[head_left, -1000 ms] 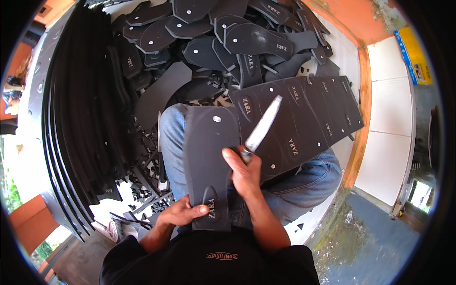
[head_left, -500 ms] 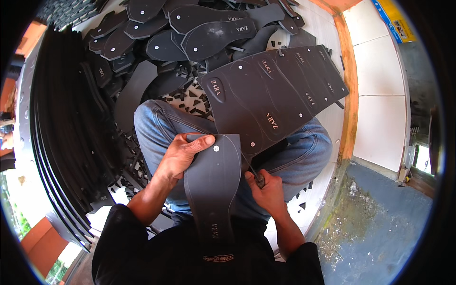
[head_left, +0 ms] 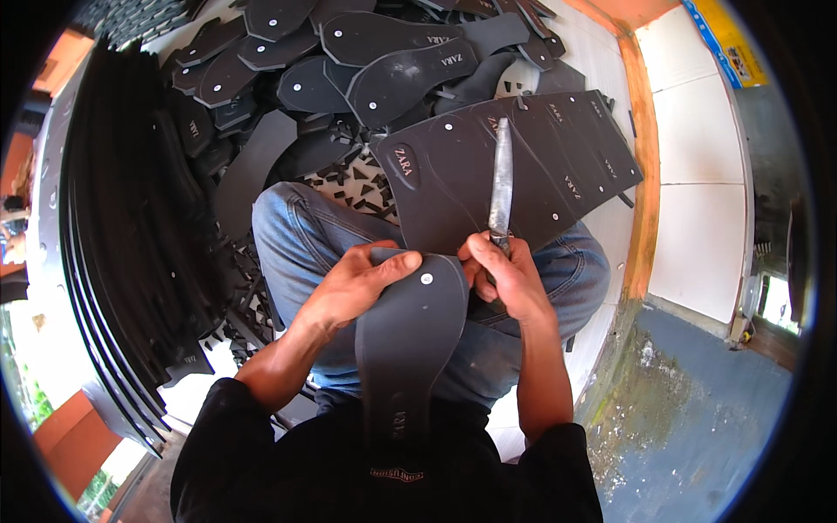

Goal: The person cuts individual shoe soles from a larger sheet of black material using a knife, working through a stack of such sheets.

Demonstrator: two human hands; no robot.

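My left hand (head_left: pixel 359 281) grips the top left edge of a black foam shoe sole (head_left: pixel 405 340), thumb on its face near a small round white sticker. The sole's narrow end lies against my black shirt, and its right edge curves along the outline. Closed around a knife's handle is my right hand (head_left: pixel 516 283), just right of the sole's top corner; its fingertips are at that edge, but whether they touch it I cannot tell. The knife blade (head_left: pixel 502 179) points away from me, over a printed black foam sheet (head_left: pixel 466 196) resting by my right knee.
Many cut black soles (head_left: pixel 410 74) are heaped at the far side, with small foam offcuts (head_left: pixel 353 187) scattered before them. A tall stack of black sheets (head_left: pixel 122 227) stands at the left. To the right run a wooden edge strip (head_left: pixel 643 174) and white tiles (head_left: pixel 702 218).
My right hand has moved up and away from me, and the blade now points outward, off the sole's edge. The sole's square upper right corner now appears rounded. The sole has shifted slightly right.
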